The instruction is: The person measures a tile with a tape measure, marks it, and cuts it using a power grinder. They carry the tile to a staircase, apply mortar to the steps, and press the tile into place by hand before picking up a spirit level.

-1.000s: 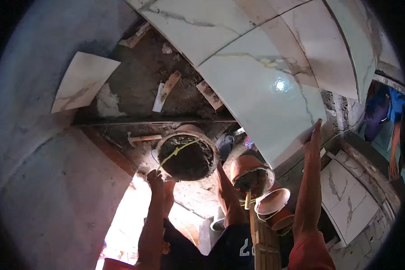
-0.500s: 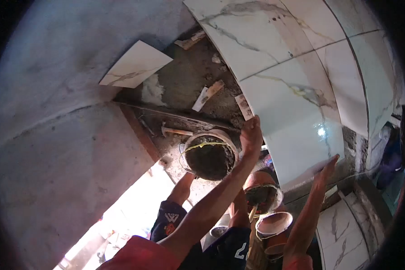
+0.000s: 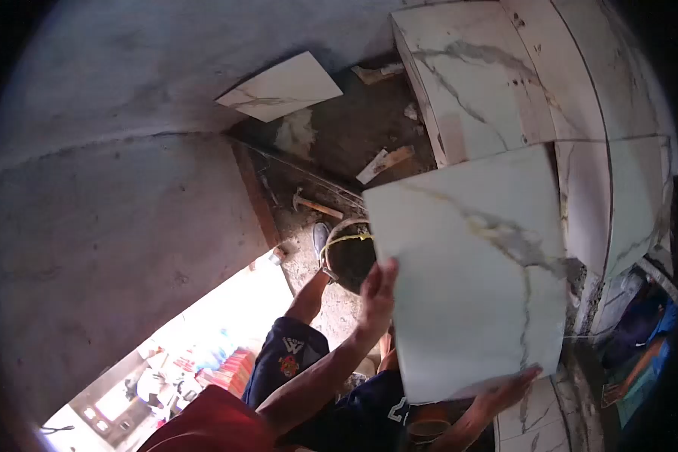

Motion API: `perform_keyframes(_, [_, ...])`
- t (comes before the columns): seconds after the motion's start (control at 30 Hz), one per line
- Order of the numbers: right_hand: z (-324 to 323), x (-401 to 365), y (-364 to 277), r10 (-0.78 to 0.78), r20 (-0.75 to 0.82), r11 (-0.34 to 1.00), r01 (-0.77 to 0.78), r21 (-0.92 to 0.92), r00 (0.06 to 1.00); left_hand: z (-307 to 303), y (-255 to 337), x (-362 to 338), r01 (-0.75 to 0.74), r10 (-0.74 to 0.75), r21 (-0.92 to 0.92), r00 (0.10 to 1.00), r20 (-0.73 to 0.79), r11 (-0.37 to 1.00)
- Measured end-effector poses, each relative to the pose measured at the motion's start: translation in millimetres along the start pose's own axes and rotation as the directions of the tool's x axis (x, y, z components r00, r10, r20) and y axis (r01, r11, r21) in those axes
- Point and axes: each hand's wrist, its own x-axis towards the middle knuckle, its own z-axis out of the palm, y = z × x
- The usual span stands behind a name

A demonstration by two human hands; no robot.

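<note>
A large white tile with grey-gold veins (image 3: 459, 279) is held up in front of me, tilted. My left hand (image 3: 378, 297) grips its left edge, thumb and fingers on either side. At the lower right edge, my right hand (image 3: 508, 392) supports the same tile; part of that hand is hidden behind it. Just left of the tile, a bucket of dark mortar (image 3: 346, 264) with a yellow handle stands on the floor, partly covered by the tile. Behind it, marble-patterned tiles (image 3: 474, 83) form a raised, stepped surface.
A hammer (image 3: 316, 205) lies on the dirty floor beyond the bucket. Broken tile pieces (image 3: 384, 163) are scattered farther off. Another cut tile (image 3: 282, 87) leans on the grey wall (image 3: 113, 211). At the right edge, another person's arm (image 3: 640, 369) is partly visible.
The large tile has come away from the neighbouring tiles and moved down toward me, held by both hands. It now covers part of the mortar bucket, and my view has shifted.
</note>
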Motion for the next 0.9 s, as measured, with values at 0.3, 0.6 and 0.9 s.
perform_keyframes(0.3, [-87, 52, -246, 0.319, 0.633, -0.007, -0.666, 0.746, 0.706, -150, 124, 76, 0.189, -0.145, 0.258, 0.973, -0.182, 0.947])
perform_keyframes(0.6, [-6, 123, -451, 0.022, 0.595, -0.131, -0.588, 0.798, 0.804, -235, 177, 279, 0.266, -0.243, 0.233, 0.962, -0.124, 0.935])
perform_keyframes(0.9, [34, 177, -547, -0.031, 0.501, 0.055, -0.499, 0.865, 0.865, -275, 193, 419, 0.083, 0.044, -0.235, 0.871, 0.489, 0.969])
